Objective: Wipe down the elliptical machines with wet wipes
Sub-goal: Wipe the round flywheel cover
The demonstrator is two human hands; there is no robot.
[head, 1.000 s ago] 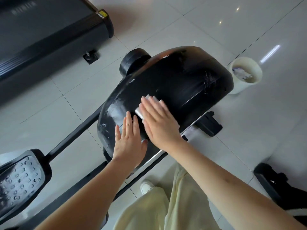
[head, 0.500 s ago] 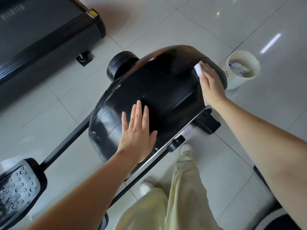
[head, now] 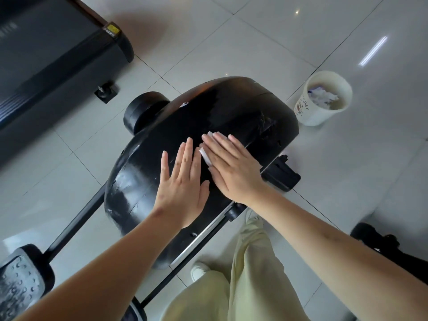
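The elliptical's black rounded flywheel housing (head: 231, 112) fills the middle of the head view, with wet streaks on its top. My right hand (head: 231, 167) lies flat on the housing with straight fingers, pressing a folded white wet wipe (head: 205, 156) against the plastic; only the wipe's edges show past my fingers. My left hand (head: 183, 184) rests flat on the housing just to the left, its fingers straight and nearly touching the wipe.
A white paper bucket (head: 324, 98) holding used wipes stands on the tiled floor at the right. A treadmill (head: 46, 54) runs along the upper left. The elliptical's studded pedal (head: 18, 281) is at the lower left, a black roller wheel (head: 143, 110) behind the housing.
My right hand has swept the wipe back from the housing's far right end to its middle, beside my left hand. My left hand stays pressed on the housing.
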